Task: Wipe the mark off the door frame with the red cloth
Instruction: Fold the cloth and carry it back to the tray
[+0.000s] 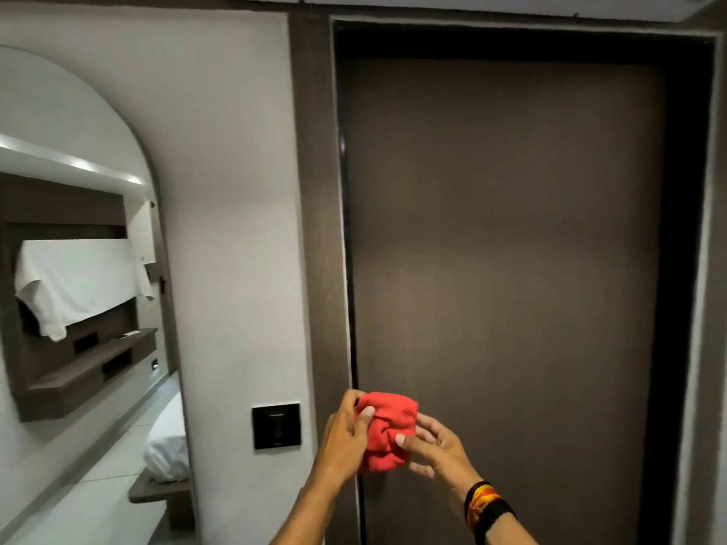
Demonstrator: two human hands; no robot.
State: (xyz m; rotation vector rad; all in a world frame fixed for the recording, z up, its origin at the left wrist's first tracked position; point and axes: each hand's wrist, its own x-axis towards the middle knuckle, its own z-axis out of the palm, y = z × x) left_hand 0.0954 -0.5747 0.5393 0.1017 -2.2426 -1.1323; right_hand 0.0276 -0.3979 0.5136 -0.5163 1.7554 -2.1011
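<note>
A bunched red cloth (387, 430) is held in front of me at the lower middle, between both hands. My left hand (346, 434) grips its left side with the thumb on top. My right hand (436, 446) pinches its right side; threads are tied round that wrist. Behind the cloth runs the left upright of the brown door frame (318, 230), beside the dark closed door (503, 249). The cloth is near the frame's inner edge, but I cannot tell whether it touches. No mark stands out on the frame.
A black switch plate (276, 426) sits on the white wall (228, 190) left of the frame. Further left an arched opening shows a bed (167, 438), wooden shelves (90, 367) and a white sheet (78, 281). The frame's right upright (704, 269) is at the picture's edge.
</note>
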